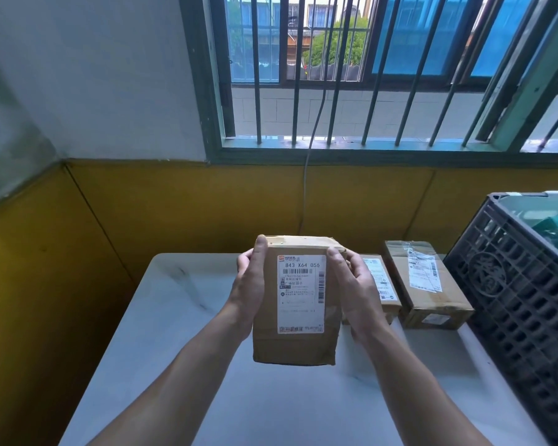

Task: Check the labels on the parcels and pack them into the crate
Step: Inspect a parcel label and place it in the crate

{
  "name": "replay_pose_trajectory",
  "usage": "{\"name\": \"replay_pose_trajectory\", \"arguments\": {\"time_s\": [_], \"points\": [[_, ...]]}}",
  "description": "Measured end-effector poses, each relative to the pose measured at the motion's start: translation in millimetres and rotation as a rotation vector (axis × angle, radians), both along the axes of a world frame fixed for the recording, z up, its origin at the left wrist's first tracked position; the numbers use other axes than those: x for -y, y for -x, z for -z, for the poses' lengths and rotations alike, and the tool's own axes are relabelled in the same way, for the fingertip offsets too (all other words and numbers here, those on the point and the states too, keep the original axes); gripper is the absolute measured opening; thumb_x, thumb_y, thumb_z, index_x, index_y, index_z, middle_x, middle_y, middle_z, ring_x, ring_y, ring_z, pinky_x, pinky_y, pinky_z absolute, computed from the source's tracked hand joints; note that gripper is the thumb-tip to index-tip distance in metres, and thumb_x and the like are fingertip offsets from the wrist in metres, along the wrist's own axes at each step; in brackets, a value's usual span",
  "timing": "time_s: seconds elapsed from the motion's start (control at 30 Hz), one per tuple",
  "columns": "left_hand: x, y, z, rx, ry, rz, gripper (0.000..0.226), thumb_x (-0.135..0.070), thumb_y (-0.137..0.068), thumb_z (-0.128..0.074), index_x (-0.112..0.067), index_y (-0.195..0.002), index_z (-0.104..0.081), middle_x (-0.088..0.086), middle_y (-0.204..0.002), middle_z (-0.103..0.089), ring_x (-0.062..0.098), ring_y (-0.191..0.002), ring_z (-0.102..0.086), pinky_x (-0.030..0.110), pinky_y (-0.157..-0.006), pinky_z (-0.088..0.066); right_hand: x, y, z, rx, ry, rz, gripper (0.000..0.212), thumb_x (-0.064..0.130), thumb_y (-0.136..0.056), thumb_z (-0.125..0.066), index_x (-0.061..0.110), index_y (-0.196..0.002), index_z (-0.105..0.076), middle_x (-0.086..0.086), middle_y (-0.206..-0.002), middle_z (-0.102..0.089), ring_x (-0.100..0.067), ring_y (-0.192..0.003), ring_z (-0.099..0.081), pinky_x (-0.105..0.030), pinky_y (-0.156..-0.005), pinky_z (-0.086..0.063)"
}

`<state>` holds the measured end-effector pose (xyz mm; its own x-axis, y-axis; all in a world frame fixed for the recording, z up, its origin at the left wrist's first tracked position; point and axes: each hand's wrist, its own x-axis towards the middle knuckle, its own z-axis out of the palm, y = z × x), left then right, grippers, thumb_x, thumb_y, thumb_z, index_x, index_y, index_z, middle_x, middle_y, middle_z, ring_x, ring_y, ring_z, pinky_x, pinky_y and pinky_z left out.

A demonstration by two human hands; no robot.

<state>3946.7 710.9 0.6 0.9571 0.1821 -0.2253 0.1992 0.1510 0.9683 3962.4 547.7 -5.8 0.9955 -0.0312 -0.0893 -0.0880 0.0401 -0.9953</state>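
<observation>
I hold a brown cardboard parcel (297, 346) up above the white table (161, 323), its white shipping label (300, 297) facing me. My left hand (250, 284) grips its left side, thumb on the front edge. My right hand (355, 291) grips its right side. Two more labelled cardboard parcels lie on the table behind: a narrow parcel (382, 284) partly hidden by my right hand, and a larger parcel (427, 284) to its right. The dark grey plastic crate (512, 291) stands at the right, with something green inside it.
A yellow-panelled wall runs behind the table and along the left side. Above it is a barred window (368, 75), with a thin cable (306, 188) hanging down the wall. The crate's near wall reaches the right frame edge.
</observation>
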Motion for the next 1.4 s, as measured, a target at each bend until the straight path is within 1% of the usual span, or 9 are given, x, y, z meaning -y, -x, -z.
{"name": "replay_pose_trajectory", "arguments": {"time_s": [0.3,0.4,0.53,0.67,0.8,0.97,1.2,1.3,1.4], "points": [[-4,2,3,0.094,0.055,0.079,0.056,-0.041,-0.085,-0.04,-0.017,-0.134,-0.052,0.008,-0.115,-0.075,0.033,-0.111,-0.069,0.042,-0.083,-0.059,-5,-2,-2,-0.008,-0.011,-0.003,0.065,0.047,-0.08,-0.057,0.028,-0.141,-0.048,-0.003,-0.114,-0.072,-0.019,-0.101,-0.071,-0.042,-0.082,-0.058],[-3,1,4,0.083,0.068,0.078,0.045,-0.043,-0.103,-0.042,-0.024,-0.143,-0.044,0.009,-0.117,-0.074,0.03,-0.11,-0.07,0.046,-0.089,-0.058,-6,-3,-2,-0.013,-0.021,0.001,0.042,0.038,-0.097,-0.057,0.031,-0.138,-0.055,-0.003,-0.108,-0.076,-0.022,-0.099,-0.073,-0.047,-0.086,-0.058],[-6,-1,6,0.076,0.154,0.031,0.042,-0.028,-0.102,-0.051,-0.024,-0.143,-0.043,0.007,-0.109,-0.073,0.014,-0.083,-0.075,0.031,-0.068,-0.061,-6,-1,-4,0.001,-0.055,-0.016,0.029,0.033,-0.09,-0.058,0.036,-0.118,-0.062,-0.002,-0.101,-0.077,-0.025,-0.096,-0.073,-0.038,-0.07,-0.057],[-5,-2,3,0.087,0.198,0.003,0.056,-0.033,-0.082,-0.059,-0.023,-0.135,-0.044,0.008,-0.106,-0.067,0.011,-0.073,-0.073,0.029,-0.061,-0.06,-9,-1,-3,-0.016,-0.071,0.001,0.04,0.032,-0.101,-0.056,0.028,-0.14,-0.053,-0.006,-0.114,-0.072,-0.024,-0.1,-0.072,-0.037,-0.072,-0.06],[-7,-4,3,0.063,0.181,-0.05,0.028,-0.036,-0.105,-0.052,-0.022,-0.129,-0.044,0.006,-0.108,-0.063,0.016,-0.086,-0.067,0.03,-0.063,-0.061,-9,-3,0,0.002,-0.105,0.005,0.028,0.023,-0.099,-0.061,0.029,-0.126,-0.064,0.003,-0.103,-0.075,-0.016,-0.09,-0.071,-0.032,-0.07,-0.058],[-7,-3,6,0.082,0.139,-0.023,0.022,-0.032,-0.107,-0.048,-0.036,-0.128,-0.054,-0.001,-0.109,-0.066,0.008,-0.079,-0.069,0.026,-0.059,-0.057,-9,-5,5,-0.015,-0.096,0.012,0.05,0.028,-0.098,-0.063,0.026,-0.146,-0.049,0.003,-0.13,-0.065,-0.016,-0.114,-0.065,-0.039,-0.095,-0.056],[-3,-1,6,0.028,0.089,-0.022,0.046,-0.061,-0.103,-0.039,-0.036,-0.14,-0.051,0.001,-0.132,-0.065,0.02,-0.117,-0.065,0.039,-0.093,-0.058,-8,-4,6,0.025,-0.093,0.049,0.035,0.025,-0.097,-0.066,0.03,-0.131,-0.06,0.002,-0.13,-0.065,-0.014,-0.117,-0.063,-0.028,-0.093,-0.053],[-2,-1,4,-0.104,0.12,-0.058,0.066,-0.076,-0.095,-0.038,-0.026,-0.124,-0.068,0.006,-0.112,-0.077,0.024,-0.105,-0.073,0.039,-0.086,-0.059,-9,0,5,0.044,-0.097,0.035,0.028,0.022,-0.096,-0.067,0.037,-0.12,-0.064,0.0,-0.125,-0.066,-0.016,-0.112,-0.064,-0.039,-0.097,-0.054],[-2,-3,6,-0.123,0.152,-0.076,0.051,-0.069,-0.096,-0.044,-0.027,-0.091,-0.074,0.001,-0.084,-0.079,0.017,-0.08,-0.074,0.033,-0.072,-0.053,-7,1,4,0.056,-0.082,0.039,0.024,0.023,-0.097,-0.066,0.038,-0.115,-0.065,0.001,-0.119,-0.066,-0.015,-0.105,-0.062,-0.043,-0.091,-0.053]]}}
